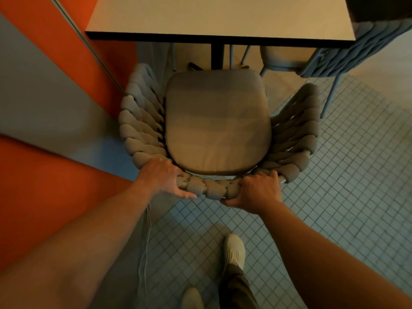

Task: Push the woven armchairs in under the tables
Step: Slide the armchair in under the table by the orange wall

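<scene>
Two pale shoes [234,250] stand on the small-tiled floor [334,197] at the near edge, a thin white cord [146,241] dangling beside the left forearm. Just ahead, both hands are on the top rail of the woven armchair [142,121]: the left hand [163,177] lies over the back's left corner, fingers inside the rim and thumb stretched along the outside, while the right hand [256,190] has its grip clamped round the thick braided rope at the right of the back. The chair faces away, its tan seat cushion [217,121] fully in view, front edge right at the black pedestal [217,55] and just short of the surface [218,16], whose dark edge runs across above it. Orange and grey wall panels [44,108] close in on the left. Farther off on the right, a second woven chair [356,52] sits tucked against the surface's far corner.
</scene>
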Available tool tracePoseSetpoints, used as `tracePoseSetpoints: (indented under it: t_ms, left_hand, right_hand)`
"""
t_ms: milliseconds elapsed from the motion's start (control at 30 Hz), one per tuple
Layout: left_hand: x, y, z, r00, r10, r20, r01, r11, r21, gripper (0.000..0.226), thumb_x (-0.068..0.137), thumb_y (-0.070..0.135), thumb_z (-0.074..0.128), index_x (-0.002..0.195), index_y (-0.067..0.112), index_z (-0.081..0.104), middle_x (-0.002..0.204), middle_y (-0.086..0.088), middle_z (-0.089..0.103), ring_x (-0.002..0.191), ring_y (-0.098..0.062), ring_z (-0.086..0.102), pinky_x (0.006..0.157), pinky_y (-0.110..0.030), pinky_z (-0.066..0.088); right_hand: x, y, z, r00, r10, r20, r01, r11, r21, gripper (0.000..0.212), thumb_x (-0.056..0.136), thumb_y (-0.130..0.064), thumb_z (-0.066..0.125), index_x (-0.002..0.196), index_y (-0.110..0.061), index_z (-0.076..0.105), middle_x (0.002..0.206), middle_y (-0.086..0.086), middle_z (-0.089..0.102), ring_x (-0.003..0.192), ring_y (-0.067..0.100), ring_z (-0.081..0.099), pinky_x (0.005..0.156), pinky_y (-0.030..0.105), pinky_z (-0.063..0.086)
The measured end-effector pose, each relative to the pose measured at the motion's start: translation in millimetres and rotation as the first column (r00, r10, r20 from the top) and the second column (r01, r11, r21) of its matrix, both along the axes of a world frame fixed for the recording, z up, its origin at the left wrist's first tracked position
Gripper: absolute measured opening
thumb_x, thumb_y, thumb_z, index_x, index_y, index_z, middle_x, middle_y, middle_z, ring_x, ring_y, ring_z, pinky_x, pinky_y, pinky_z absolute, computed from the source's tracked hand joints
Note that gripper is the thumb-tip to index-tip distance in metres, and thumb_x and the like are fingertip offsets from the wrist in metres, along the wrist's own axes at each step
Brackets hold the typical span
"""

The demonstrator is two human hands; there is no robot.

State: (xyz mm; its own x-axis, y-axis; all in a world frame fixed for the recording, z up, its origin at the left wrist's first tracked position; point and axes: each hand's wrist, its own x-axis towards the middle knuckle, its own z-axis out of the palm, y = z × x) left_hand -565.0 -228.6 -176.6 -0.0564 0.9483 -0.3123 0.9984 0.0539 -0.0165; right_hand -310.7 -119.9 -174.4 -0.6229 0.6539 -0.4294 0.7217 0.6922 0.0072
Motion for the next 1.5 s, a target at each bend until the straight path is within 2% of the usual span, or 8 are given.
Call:
tracePoseSetpoints:
  t_ms: [300, 433, 667, 833, 967, 1067, 1233, 1500]
  left_hand:
    - [-7, -1, 0, 0.999, 0.041, -0.024, -0.043, 0.997, -0.06, 0.101, 0.048, 0.11, 0.022, 0.095, 0.037, 0.074, 0.081, 0.01, 0.071, 0.08, -0.013, 0.065, 0.065, -0.029, 0.041]
    - [8, -15, 9, 0.947, 0.278, 0.158, -0.268, 0.96, -0.087, 0.089, 0.07, 0.098, 0.029, 0.113, 0.034, 0.073, 0.111, 0.005, 0.07, 0.114, -0.021, 0.058, 0.099, -0.041, 0.044]
    - [77, -33, 23, 0.402, 0.629, 0.665, -0.911, 0.347, 0.223, 0.012, 0.085, 0.016, 0.076, 0.091, 0.008, 0.069, 0.109, -0.011, 0.063, 0.099, -0.028, 0.063, 0.083, -0.037, 0.052]
    - [85, -19, 19, -0.549, 0.434, 0.715, -0.836, -0.279, -0.473, 0.048, 0.079, 0.019, 0.084, 0.115, 0.009, 0.052, 0.124, -0.015, 0.062, 0.106, -0.027, 0.063, 0.083, -0.04, 0.058]
    - [63, -10, 12, -0.758, 0.3, 0.579, -0.643, -0.195, -0.741, 0.057, 0.081, 0.015, 0.084, 0.126, 0.015, 0.048, 0.121, -0.008, 0.059, 0.112, -0.031, 0.061, 0.084, -0.056, 0.06]
    - [45, -7, 6, -0.778, 0.359, 0.516, -0.581, -0.098, -0.808, 0.069, 0.085, 0.013, 0.08, 0.143, 0.02, 0.043, 0.137, -0.012, 0.056, 0.114, -0.037, 0.06, 0.067, -0.058, 0.061]
    - [53, -9, 8, -0.797, 0.346, 0.495, -0.541, -0.045, -0.84, 0.05, 0.097, 0.002, 0.061, 0.144, 0.007, 0.044, 0.138, -0.017, 0.052, 0.126, -0.04, 0.054, 0.103, -0.065, 0.046]
    - [80, -33, 14, -0.803, 0.346, 0.485, -0.543, -0.088, -0.835, 0.043, 0.092, -0.005, 0.062, 0.129, 0.013, 0.051, 0.122, -0.014, 0.057, 0.108, -0.035, 0.058, 0.087, -0.062, 0.051]
  right_hand:
    - [-6, 1, 3, 0.999, -0.016, 0.034, 0.018, 0.998, -0.062, 0.081, 0.057, -0.101, 0.034, 0.091, -0.035, 0.066, 0.085, -0.011, 0.065, 0.093, 0.016, 0.057, 0.097, 0.048, 0.032]
    - [5, -7, 7, 0.965, -0.115, -0.237, 0.07, 0.979, -0.189, 0.066, 0.075, -0.087, 0.04, 0.093, -0.032, 0.071, 0.082, -0.013, 0.068, 0.085, 0.01, 0.061, 0.099, 0.041, 0.037]
    - [23, -30, 38, 0.43, -0.642, -0.635, 0.482, 0.758, -0.44, 0.02, 0.087, -0.034, 0.074, 0.076, -0.018, 0.073, 0.068, -0.009, 0.067, 0.061, 0.003, 0.061, 0.061, 0.023, 0.05]
    - [23, -22, 27, -0.077, -0.987, -0.142, 0.718, 0.044, -0.695, 0.05, 0.079, -0.048, 0.079, 0.078, 0.0, 0.067, 0.071, 0.013, 0.071, 0.06, 0.022, 0.069, 0.068, 0.043, 0.062]
    - [17, 3, 13, -0.381, -0.895, 0.232, 0.364, -0.376, -0.852, 0.069, 0.08, -0.032, 0.084, 0.132, -0.008, 0.045, 0.121, 0.017, 0.058, 0.098, 0.037, 0.066, 0.072, 0.058, 0.061]
    - [16, 16, -7, -0.335, -0.89, 0.309, 0.308, -0.414, -0.857, 0.065, 0.086, -0.023, 0.076, 0.142, -0.015, 0.042, 0.136, 0.017, 0.055, 0.112, 0.04, 0.062, 0.069, 0.063, 0.059]
    - [17, 7, -6, -0.341, -0.893, 0.294, 0.325, -0.406, -0.854, 0.054, 0.092, -0.011, 0.066, 0.141, -0.014, 0.044, 0.137, 0.021, 0.053, 0.114, 0.043, 0.059, 0.064, 0.056, 0.059]
    - [41, -23, 2, -0.402, -0.873, 0.276, 0.4, -0.438, -0.805, 0.055, 0.091, -0.011, 0.068, 0.141, -0.015, 0.044, 0.136, 0.019, 0.055, 0.115, 0.043, 0.059, 0.068, 0.057, 0.058]
